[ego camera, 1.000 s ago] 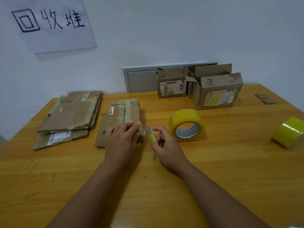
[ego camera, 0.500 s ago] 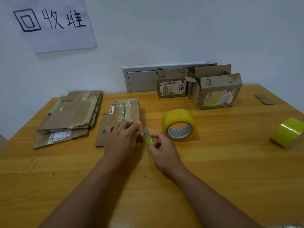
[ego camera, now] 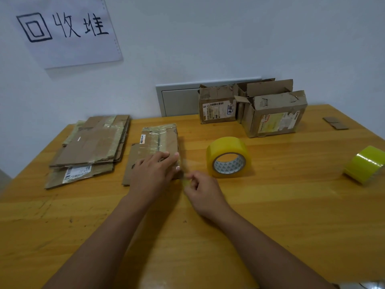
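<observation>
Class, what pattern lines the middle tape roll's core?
Tape roll core: blue-grey triangles on white; head view.

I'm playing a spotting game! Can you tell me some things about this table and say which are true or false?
1. The left hand presses on a flattened box. True.
2. The near tape roll lies flat, hole up. False: it stands on its edge.
3. Two tape rolls sit on the table. True; the second roll is at the right edge.
4. The right hand is empty. False: its fingers pinch a small yellow thing, too blurred to name.
5. The open boxes sit on the floor. False: they stand on the table by the wall.
</observation>
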{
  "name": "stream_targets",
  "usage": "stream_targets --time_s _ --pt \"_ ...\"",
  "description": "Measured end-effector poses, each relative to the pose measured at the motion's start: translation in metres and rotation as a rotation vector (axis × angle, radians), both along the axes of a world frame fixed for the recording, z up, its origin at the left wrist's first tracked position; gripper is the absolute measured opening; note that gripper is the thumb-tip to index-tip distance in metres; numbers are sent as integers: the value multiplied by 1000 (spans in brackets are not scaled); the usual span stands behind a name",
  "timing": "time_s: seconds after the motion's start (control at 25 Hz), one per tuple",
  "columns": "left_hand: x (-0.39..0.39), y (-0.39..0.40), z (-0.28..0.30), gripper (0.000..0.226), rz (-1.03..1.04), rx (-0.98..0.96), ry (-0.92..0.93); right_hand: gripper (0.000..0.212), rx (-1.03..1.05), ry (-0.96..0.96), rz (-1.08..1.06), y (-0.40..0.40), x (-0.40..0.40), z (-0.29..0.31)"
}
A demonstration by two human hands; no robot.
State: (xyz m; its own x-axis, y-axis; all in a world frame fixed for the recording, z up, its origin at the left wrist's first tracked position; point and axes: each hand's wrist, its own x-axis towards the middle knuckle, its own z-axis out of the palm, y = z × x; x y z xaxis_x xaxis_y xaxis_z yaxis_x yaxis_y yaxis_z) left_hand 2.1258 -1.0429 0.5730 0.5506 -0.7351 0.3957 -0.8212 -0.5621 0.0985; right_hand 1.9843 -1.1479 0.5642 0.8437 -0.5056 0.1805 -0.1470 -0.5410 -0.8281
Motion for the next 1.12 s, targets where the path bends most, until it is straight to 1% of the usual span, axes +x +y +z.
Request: stream_targets --time_s 0.08,0.2,0.28,0.36,0.44,0.48,0.52,0.64,0.68,0.76,0.84,0.92,1.0,1.12 --pt "1 0 0 37 0 -12 0 34 -77 105 96 6 -2 0" --pt "1 1 -2 37 -7 -33 -5 33 -101 129 192 -2 -11 11" --pt "1 1 -2 35 -10 -39 9 30 -108 246 364 -14 -23 17" --pt "1 0 -1 36 -6 -46 27 25 -232 395 482 -22 -34 19" --pt "2 0 -2 42 6 -53 35 24 -432 470 503 -25 -39 17" --pt "2 0 -3 44 7 -61 32 26 -486 455 481 -26 -37 16" --pt "2 0 -4 46 5 -68 25 29 -480 394 445 -25 -32 18" --pt "2 2 -5 52 -10 -76 13 29 -280 55 222 -20 -3 20" --pt "2 2 -4 53 -13 -70 15 30 -276 -4 138 -17 7 19" --pt "1 2 -4 50 -10 -52 10 34 -381 -31 21 -13 22 11" --pt "2 4 -5 44 -19 -45 -21 39 -453 -32 -39 -9 26 -3" --pt "4 5 -7 39 -34 -52 -55 42 -473 -59 -68 -9 26 -16" --pt "6 3 -7 40 -40 -63 -85 44 -516 -63 -98 -12 27 -24" --pt "9 2 -6 42 -72 -82 -147 47 -555 -19 -113 -15 31 -29"
